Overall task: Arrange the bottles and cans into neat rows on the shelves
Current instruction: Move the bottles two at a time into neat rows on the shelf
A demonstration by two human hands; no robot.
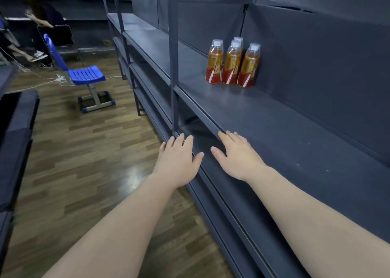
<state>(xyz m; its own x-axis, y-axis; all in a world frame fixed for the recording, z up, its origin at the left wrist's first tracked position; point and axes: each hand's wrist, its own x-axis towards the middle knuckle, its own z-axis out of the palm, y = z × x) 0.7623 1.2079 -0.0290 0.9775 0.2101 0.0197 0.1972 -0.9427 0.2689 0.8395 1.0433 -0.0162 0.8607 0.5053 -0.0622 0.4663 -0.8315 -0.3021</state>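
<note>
Bottles point(232, 63), four, amber with white caps and red-gold labels, upright in a tight cluster at 1 o'clock, close to the back panel of a dark grey shelf point(285, 130). Left hand point(179, 161) and right hand point(238, 157), centre frame by the shelf's front edge, palms down; fingers point(223, 137) straight, slightly apart, holding nothing. Wood-plank floor point(84, 151) at 8 o'clock; blue chair point(87, 75) at 10 o'clock; person point(42, 14) at 11 o'clock.
</note>
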